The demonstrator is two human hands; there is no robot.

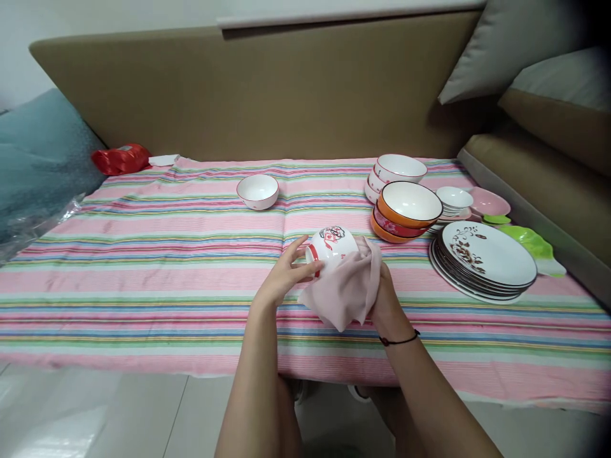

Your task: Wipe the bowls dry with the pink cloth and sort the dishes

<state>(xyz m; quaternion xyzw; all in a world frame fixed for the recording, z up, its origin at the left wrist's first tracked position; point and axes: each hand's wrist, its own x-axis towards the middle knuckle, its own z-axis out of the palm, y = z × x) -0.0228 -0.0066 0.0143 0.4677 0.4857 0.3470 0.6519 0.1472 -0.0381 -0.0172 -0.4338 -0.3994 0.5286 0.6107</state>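
Above the striped cover (143, 267), a soft, light pink cloth (340, 296) drapes a tilted white bowl (328, 243), probably stiff, slippery and breakable. The right hand (384, 294), fingers hidden, holds the cloth against it; the left hand (285, 275), fingers parted, cradles the red-banded foot, a sensible hold.

a pink striped cloth (143, 273) spreads across the frame. on it lie a shiny red bundle (121, 159) at upper left, a lone white bowl (258, 193) above centre, and, toward the right, stacked white bowls (396, 168), stacked coloured bowls (405, 219), piled plates (487, 254) and a green dish (529, 242).
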